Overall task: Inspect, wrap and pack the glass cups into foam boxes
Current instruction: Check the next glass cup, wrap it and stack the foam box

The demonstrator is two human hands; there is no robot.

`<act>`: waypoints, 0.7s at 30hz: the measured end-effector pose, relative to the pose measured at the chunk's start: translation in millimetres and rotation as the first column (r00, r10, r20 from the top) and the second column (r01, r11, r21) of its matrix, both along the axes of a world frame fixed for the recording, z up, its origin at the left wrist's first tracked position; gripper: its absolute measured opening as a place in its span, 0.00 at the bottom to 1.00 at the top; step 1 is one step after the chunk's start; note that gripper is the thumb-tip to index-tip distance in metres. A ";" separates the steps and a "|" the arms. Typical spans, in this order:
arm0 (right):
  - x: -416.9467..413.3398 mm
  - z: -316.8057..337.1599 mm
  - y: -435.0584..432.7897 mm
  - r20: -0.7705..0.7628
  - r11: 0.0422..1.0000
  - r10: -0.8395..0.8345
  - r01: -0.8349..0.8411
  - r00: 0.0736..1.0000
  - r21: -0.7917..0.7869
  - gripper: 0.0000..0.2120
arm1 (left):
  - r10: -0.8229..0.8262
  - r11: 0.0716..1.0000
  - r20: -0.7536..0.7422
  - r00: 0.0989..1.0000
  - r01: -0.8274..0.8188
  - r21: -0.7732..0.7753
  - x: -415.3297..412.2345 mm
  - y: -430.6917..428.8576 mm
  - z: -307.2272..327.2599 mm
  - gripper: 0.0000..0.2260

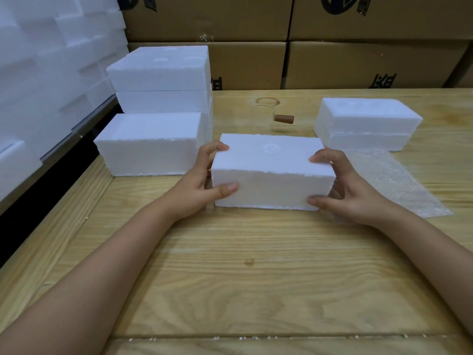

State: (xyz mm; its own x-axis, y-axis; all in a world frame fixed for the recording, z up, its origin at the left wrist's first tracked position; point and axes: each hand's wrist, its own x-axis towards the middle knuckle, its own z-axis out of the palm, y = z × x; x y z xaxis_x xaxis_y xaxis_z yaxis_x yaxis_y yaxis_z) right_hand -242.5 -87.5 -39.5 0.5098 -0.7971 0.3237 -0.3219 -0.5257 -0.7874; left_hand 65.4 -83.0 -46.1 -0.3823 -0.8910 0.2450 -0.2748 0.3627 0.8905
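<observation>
A closed white foam box (pixel 271 172) rests on the wooden table (pixel 230 265) in the middle. My left hand (pixel 202 180) grips its left end, thumb on the front face and fingers on the top edge. My right hand (pixel 343 185) grips its right end the same way. Behind the box stands a clear glass cup (pixel 262 120) with a brown wooden handle (pixel 284 119) pointing right. A sheet of bubble wrap (pixel 394 183) lies flat to the right of the box, partly under my right hand.
Stacked foam boxes (pixel 160 80) stand at the back left, with one lower foam box (pixel 148 143) in front of them. Another foam box pair (pixel 366 123) sits at the back right. Cardboard cartons (pixel 358 65) line the rear. Foam pieces (pixel 51 60) pile up at far left.
</observation>
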 end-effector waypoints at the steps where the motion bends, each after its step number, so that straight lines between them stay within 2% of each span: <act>1: -1.1 -0.9 -0.5 -0.014 1.000 0.005 -0.005 1.000 0.016 0.37 | -0.007 1.000 0.031 0.999 0.007 -0.004 1.5 0.3 -0.2 0.28; 4: -3.6 -1.3 -1.7 -0.045 0.995 0.038 -0.033 0.998 0.097 0.38 | -0.019 0.999 0.140 0.990 0.024 -0.028 6.1 0.8 -2.2 0.37; 8: -4.4 -0.1 -5.2 -0.036 0.989 0.049 -0.044 0.998 0.141 0.38 | 0.004 0.998 0.178 0.984 0.008 -0.065 7.0 -0.5 -2.1 0.40; 10: -3.8 1.3 -6.4 0.001 0.983 0.050 -0.050 0.999 0.178 0.38 | 0.011 0.998 0.145 0.989 -0.001 -0.068 6.2 0.3 -1.5 0.40; 14: -2.5 5.8 -5.7 0.179 0.959 0.094 -0.137 0.979 0.248 0.36 | 0.025 0.999 0.053 0.998 -0.024 -0.026 4.5 2.0 0.6 0.39; 21: -5.3 20.0 -8.5 0.404 0.928 0.024 -0.170 0.914 0.330 0.33 | 0.023 1.000 -0.121 0.992 -0.022 0.006 -3.3 2.8 15.2 0.33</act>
